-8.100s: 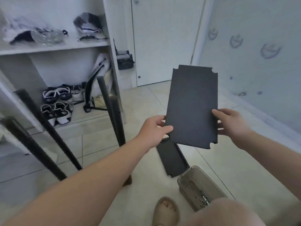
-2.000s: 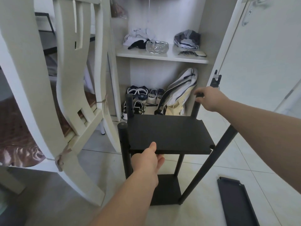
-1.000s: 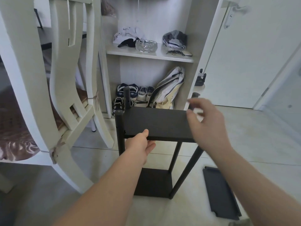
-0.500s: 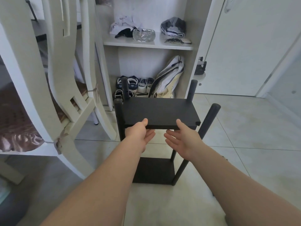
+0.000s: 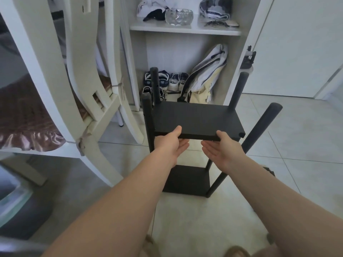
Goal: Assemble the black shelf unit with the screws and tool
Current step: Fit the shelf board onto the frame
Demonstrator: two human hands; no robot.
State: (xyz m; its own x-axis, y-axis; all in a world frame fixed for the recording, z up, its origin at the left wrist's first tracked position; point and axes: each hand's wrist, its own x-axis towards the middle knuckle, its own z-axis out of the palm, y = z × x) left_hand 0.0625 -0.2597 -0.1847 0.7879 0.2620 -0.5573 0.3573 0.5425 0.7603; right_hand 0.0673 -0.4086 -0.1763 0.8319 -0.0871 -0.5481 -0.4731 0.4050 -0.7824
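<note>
Nearest to us, our two bare forearms reach out over the pale tiled floor (image 5: 297,145). Our left hand (image 5: 171,143) pinches the near edge of the upper shelf panel (image 5: 194,117) — thumb laid on its top face, fingers flat beneath. Our right hand (image 5: 222,148) is spread, palm up, just to the right of it. Its thumb tip touches the same near edge and its straight fingers lie under the panel, though we cannot tell whether they press against the underside.

The panel sits level, about mid-height among four black posts. The near-left post (image 5: 148,123) stands upright at its left corner. The near-right post (image 5: 259,132) leans out to the right, clear of the notched near-right corner. Below, the lower shelf panel (image 5: 185,180) lies at floor level between the posts' feet. Beyond the upper panel, the far-left post (image 5: 155,86) and far-right post (image 5: 239,89) rise above it.

To the left stands a white chair (image 5: 79,80) with a brown cushion (image 5: 27,117). Farther off is an open white cupboard (image 5: 185,31) — shoes (image 5: 168,81) and a striped bag (image 5: 209,71) at its foot, a glass bowl (image 5: 179,16) on its shelf. A white door (image 5: 297,43) fills the far right.
</note>
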